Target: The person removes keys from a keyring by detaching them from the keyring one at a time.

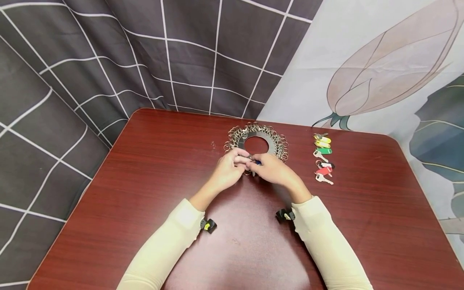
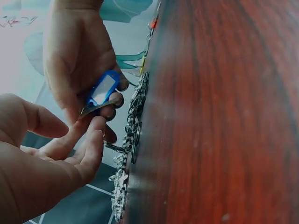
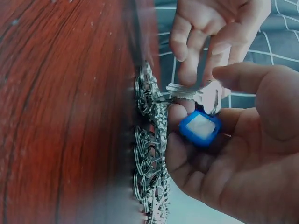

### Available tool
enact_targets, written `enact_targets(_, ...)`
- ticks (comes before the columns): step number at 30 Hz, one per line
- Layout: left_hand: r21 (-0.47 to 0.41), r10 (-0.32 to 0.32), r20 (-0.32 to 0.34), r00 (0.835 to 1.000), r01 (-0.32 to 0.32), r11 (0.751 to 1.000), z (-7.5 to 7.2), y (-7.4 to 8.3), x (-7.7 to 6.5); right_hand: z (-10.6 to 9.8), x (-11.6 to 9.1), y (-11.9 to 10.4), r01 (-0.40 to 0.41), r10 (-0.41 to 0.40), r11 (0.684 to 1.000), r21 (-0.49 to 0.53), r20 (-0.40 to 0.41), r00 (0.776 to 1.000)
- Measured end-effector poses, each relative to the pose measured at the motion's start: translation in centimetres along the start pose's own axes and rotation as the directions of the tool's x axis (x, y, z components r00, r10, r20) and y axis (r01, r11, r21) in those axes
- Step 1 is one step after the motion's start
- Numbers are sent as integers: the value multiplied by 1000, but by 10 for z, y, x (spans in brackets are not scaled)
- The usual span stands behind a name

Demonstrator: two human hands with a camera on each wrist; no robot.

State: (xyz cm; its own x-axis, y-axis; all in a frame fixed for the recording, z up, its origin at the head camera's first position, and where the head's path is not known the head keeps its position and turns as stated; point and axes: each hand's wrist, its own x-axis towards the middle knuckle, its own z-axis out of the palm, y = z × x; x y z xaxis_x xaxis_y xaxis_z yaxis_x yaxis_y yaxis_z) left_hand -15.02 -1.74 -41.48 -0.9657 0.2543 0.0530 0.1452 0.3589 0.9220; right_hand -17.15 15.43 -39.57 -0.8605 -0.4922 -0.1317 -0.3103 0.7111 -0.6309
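Note:
A key [image 3: 184, 92] with a blue key tag [image 3: 200, 128] is held between the thumb and curled fingers of my right hand [image 1: 272, 167]. In the left wrist view the blue tag [image 2: 103, 89] shows its white label. My left hand [image 1: 230, 170] is close against the right one, fingertips beside the key, thumb apart from the fingers in the left wrist view. A thin ring shows by its fingertip, and whether it is gripped is unclear. Beneath both hands lies a grey ring-shaped holder [image 1: 270, 141], fringed with many small metal clasps and split rings [image 3: 142, 154].
At the table's right, a column of keys and tags: yellow tags [image 1: 322, 143], a green tag [image 1: 324, 151], a red tag [image 1: 325, 171] and loose-looking silver keys [image 1: 324, 179]. A dark checked curtain [image 1: 188, 60] hangs behind the reddish-brown table [image 1: 163, 161].

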Motion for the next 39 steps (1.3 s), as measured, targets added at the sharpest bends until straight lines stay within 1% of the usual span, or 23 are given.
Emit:
enact_targets(2,19,12,15,1000,-13,1000,0,0,-1,-1,0,1,20,-20,1000,-13,-2,1000)
enact_targets(4,19,22,26,999,-23,1000,1,0,-1,-1,0,1,21,-21,1000,-13,-2,1000)
enact_targets(8,21,40,9,999,-40,999,1,-2,0,-3,-1,1,17,-17,1000,2,4,1000)
enact_targets(10,31,47,-4,999,-46,998,0,-2,0,-3,-1,2,14,-14,1000,14,-6,1000)
enact_targets(12,33,50,-4,999,-50,998,-1,-1,0,-3,-1,2,9,-9,1000,14,-24,1000)
enact_targets(17,36,30,9,999,-31,999,-4,-3,3,-2,-1,6,-8,5,1000,-23,-104,995)
enact_targets(20,60,12,22,1000,-13,998,-7,-5,5,-1,0,8,-3,-2,1000,-30,-146,989)
enact_targets(23,121,-3,31,1000,0,993,-10,-5,8,-1,0,9,9,-11,1000,-15,-159,987)
enact_targets(26,189,-27,34,999,20,982,-11,-5,13,-2,0,9,15,-13,1000,9,-155,988)
enact_targets(29,209,-50,41,998,40,977,-11,-6,19,-2,0,11,22,-18,999,26,-151,988)
enact_targets(32,175,-69,45,997,60,983,-8,-9,24,-2,0,13,33,-27,999,35,-150,988)
enact_targets(36,41,-102,44,994,100,994,-4,-13,31,-2,0,14,47,-41,998,36,-154,987)
enact_targets(39,-69,-142,41,989,145,987,-2,-14,34,-2,1,15,57,-51,998,36,-160,986)
